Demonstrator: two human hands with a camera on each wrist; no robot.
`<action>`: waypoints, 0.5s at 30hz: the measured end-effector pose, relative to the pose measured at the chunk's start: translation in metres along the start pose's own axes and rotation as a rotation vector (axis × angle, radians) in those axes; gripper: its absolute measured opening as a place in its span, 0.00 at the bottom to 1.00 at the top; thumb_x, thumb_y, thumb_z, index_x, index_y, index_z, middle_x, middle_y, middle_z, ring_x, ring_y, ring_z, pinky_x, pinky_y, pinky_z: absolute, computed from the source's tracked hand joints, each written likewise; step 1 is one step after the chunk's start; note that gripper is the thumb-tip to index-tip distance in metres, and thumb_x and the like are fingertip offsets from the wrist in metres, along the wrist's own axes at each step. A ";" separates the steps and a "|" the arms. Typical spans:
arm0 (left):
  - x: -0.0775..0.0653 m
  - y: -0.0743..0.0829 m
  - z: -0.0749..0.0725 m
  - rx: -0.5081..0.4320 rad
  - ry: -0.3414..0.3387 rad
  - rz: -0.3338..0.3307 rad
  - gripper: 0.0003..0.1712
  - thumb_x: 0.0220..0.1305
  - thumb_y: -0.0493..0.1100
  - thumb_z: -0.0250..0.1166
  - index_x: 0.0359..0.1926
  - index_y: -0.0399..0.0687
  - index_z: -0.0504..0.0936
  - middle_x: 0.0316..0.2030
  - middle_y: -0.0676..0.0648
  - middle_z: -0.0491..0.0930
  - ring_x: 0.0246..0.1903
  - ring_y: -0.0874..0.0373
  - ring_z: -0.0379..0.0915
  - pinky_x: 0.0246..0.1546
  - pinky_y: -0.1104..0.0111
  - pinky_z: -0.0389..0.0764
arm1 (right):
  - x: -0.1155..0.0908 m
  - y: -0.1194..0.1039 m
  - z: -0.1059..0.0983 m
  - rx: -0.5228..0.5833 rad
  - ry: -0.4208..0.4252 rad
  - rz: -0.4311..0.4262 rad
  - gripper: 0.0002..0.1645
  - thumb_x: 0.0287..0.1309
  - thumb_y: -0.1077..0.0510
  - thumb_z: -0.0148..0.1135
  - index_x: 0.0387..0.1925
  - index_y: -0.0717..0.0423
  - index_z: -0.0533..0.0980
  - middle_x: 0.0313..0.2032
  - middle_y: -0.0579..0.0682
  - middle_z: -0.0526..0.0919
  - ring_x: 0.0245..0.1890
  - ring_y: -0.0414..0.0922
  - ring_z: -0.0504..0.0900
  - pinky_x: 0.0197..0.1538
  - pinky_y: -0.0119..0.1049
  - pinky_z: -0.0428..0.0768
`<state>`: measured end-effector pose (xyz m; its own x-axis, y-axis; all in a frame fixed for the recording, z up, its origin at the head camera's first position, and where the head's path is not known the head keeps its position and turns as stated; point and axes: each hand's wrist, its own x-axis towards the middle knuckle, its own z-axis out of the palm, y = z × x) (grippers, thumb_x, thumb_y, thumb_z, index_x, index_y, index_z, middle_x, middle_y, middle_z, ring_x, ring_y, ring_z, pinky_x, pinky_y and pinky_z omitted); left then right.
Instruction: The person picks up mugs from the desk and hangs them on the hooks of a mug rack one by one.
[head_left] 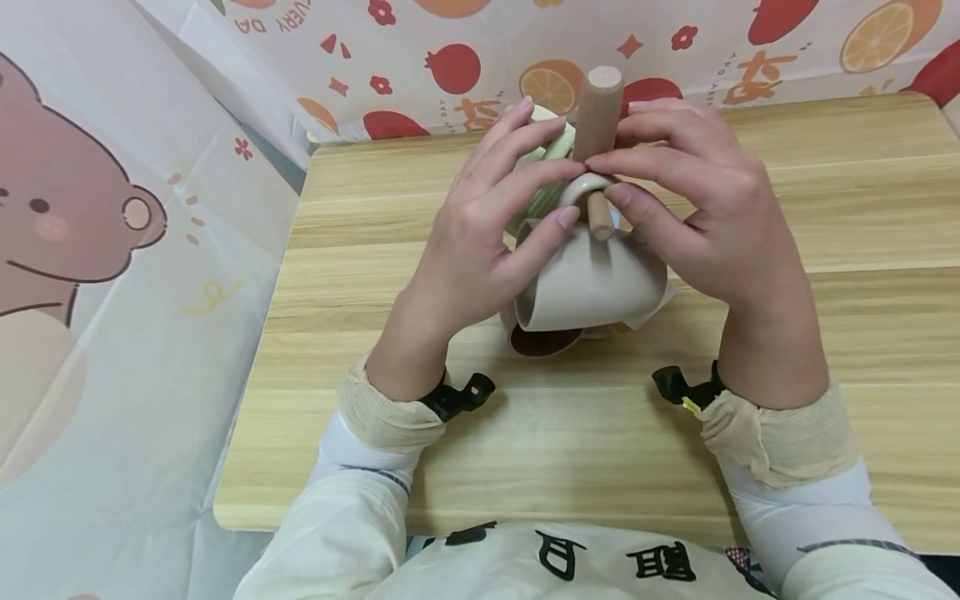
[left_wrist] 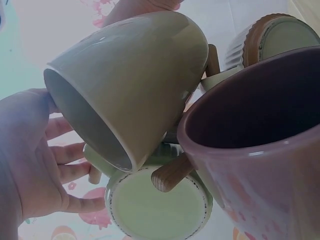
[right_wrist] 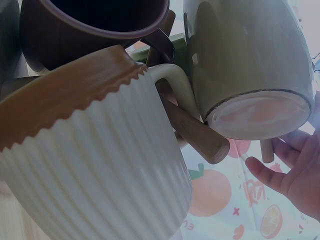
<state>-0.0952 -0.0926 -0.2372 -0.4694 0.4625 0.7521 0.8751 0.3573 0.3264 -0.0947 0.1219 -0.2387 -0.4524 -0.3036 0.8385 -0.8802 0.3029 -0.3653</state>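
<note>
A grey-beige mug [head_left: 600, 287] hangs sideways on a wooden peg [head_left: 602, 218] of an upright mug rack [head_left: 600, 117], the peg passing through its handle [head_left: 587, 190]. My left hand [head_left: 487, 229] comes from the left, index finger and thumb pinching at the handle. From the other side my right hand [head_left: 701, 192] pinches the same handle between thumb and index. The remaining fingers of both hands spread out behind the mug. In the left wrist view the mug's mouth faces my left palm [left_wrist: 35, 155]. Its base faces my right hand [right_wrist: 310, 175] in the right wrist view.
Other mugs hang on the rack: a pale green one [left_wrist: 155, 205] behind, a dusty-pink one [left_wrist: 270, 180] in front, and a white ribbed one with a brown rim [right_wrist: 110, 155]. The rack stands on a wooden table [head_left: 360, 333] before a fruit-print cloth [head_left: 420, 58].
</note>
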 end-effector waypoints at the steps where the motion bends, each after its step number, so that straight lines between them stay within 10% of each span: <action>1: 0.000 0.000 0.000 0.003 0.001 -0.001 0.14 0.67 0.41 0.63 0.48 0.36 0.83 0.58 0.32 0.76 0.70 0.41 0.59 0.74 0.60 0.52 | 0.000 0.000 0.000 0.002 0.000 -0.001 0.18 0.66 0.52 0.61 0.40 0.65 0.85 0.42 0.64 0.83 0.55 0.58 0.77 0.65 0.47 0.69; 15: 0.002 -0.005 -0.008 0.019 0.066 0.009 0.18 0.65 0.41 0.64 0.52 0.33 0.80 0.61 0.30 0.72 0.69 0.38 0.58 0.74 0.59 0.52 | 0.001 -0.001 0.000 0.024 0.065 -0.001 0.21 0.65 0.51 0.62 0.37 0.68 0.84 0.43 0.67 0.82 0.60 0.57 0.76 0.67 0.49 0.68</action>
<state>-0.0998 -0.0995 -0.2324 -0.4519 0.4113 0.7916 0.8766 0.3692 0.3087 -0.0941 0.1213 -0.2371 -0.4420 -0.2441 0.8631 -0.8841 0.2810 -0.3733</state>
